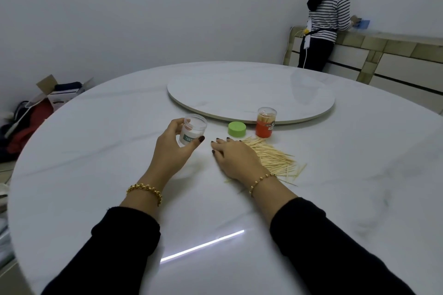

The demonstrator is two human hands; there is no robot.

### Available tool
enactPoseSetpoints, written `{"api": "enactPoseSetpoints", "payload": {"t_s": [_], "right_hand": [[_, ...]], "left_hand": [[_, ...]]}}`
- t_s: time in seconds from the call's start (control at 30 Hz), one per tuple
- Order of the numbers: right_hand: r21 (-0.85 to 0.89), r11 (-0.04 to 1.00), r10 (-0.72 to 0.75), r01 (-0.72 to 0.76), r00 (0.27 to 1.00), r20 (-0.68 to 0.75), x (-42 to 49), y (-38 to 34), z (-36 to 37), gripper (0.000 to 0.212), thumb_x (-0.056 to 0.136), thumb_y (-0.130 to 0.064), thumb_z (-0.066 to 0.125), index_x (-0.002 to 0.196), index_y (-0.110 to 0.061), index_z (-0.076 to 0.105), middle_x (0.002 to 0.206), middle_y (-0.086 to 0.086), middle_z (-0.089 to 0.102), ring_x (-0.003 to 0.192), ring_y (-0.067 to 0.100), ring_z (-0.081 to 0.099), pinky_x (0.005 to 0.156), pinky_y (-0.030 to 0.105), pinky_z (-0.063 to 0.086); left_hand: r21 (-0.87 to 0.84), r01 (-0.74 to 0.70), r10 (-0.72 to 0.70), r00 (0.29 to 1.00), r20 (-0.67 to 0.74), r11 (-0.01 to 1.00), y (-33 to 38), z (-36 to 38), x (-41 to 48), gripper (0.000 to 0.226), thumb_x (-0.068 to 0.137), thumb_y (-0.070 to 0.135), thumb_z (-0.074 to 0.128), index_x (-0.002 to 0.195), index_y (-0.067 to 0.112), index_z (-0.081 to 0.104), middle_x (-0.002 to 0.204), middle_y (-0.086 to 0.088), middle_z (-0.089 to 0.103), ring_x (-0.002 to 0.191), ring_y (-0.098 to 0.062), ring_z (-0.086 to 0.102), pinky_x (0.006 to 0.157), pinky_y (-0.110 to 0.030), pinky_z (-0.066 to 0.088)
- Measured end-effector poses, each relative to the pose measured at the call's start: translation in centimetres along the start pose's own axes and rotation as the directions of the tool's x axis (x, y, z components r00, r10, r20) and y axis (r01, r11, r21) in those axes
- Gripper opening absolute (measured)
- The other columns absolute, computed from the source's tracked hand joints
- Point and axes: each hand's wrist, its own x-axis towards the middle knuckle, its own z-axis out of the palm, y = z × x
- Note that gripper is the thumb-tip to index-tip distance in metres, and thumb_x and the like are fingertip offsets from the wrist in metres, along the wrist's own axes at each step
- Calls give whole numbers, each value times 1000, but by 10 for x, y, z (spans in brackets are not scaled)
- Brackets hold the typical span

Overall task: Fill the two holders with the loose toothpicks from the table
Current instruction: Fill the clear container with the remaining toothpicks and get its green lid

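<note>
Our left hand (176,151) grips the empty holder (191,132); our right hand (236,158) lies flat, nearer the toothpicks (273,159), which fan rightward just beside it.

— What sort of place is this?
— A home dining room, by the look of it. A big round marble table (96,151) carries a turntable (251,93), the kind seen on dining tables.
— What else shows it?
— A long sideboard (402,64) with drawer fronts stands along the plain white wall (143,7), and a person (330,14) in a striped top stands at it. An open box (46,82) and a heap of clothes (40,112) lie in the corner.
— And on the table?
— Toothpicks (275,158), a clear holder (191,130) and a red holder (264,126): household things.
</note>
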Motion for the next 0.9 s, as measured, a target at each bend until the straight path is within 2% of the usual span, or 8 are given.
{"api": "enactPoseSetpoints", "payload": {"t_s": [0.13,0.27,0.4,0.5,0.63,0.73,0.83,0.9], "right_hand": [[32,999,27,-25,998,-56,-12,13,-7,26,100,-28,36,109,-17,58,108,3,61,102,26,56,67,32,37],[212,973,108,-89,991,-78,-24,30,-8,18,96,-33,44,92,-23,58,89,5,61,104,29,57,74,36,47],[291,944,196,-157,974,-109,-45,53,-16,36,98,-38,41,128,-24,55,124,4,59,119,26,48,96,36,37],[349,919,244,-186,961,-130,-65,73,-26,39,100,-33,37,136,-21,50,140,0,50,132,19,40,113,38,19],[351,873,381,-338,922,-61,-89,101,-31,49,101,-34,35,146,-14,34,154,7,29,144,20,19,117,41,11],[368,847,412,-384,911,4,-100,108,-28,53,101,-37,33,147,-10,30,152,10,32,142,23,24,117,39,18],[320,903,302,-287,953,3,-101,96,-22,42,101,-37,33,135,-13,44,132,6,50,126,23,42,106,38,31],[344,909,248,-237,969,12,-100,88,-20,40,101,-36,33,134,-15,44,131,3,51,124,22,44,105,36,32]], "left_hand": [[-25,-4,5,999,33,1000,6,9,-5,43,82,30,72,118,26,50,112,15,56,99,8,50,73,2,34],[-37,-20,23,998,66,999,13,19,-10,43,82,29,72,119,24,51,111,15,58,99,9,51,74,2,35],[-49,-35,40,994,97,998,18,31,-16,45,81,30,72,120,22,51,112,13,58,99,11,50,72,5,33],[-56,-50,57,990,131,997,23,41,-21,45,81,31,72,120,22,52,112,13,59,100,11,50,72,5,33],[-63,-75,84,985,150,995,30,53,-27,49,80,31,73,122,19,53,111,12,60,99,9,51,73,6,32],[-65,-81,91,981,169,995,35,61,-30,49,80,33,73,123,19,52,112,11,60,100,6,52,73,6,32],[-66,-83,94,978,185,994,38,68,-33,50,81,32,73,124,19,52,114,9,61,104,-2,53,74,6,32],[-64,-90,101,977,189,994,40,71,-34,50,81,30,73,124,18,52,114,9,61,103,-3,53,74,6,33]]}}
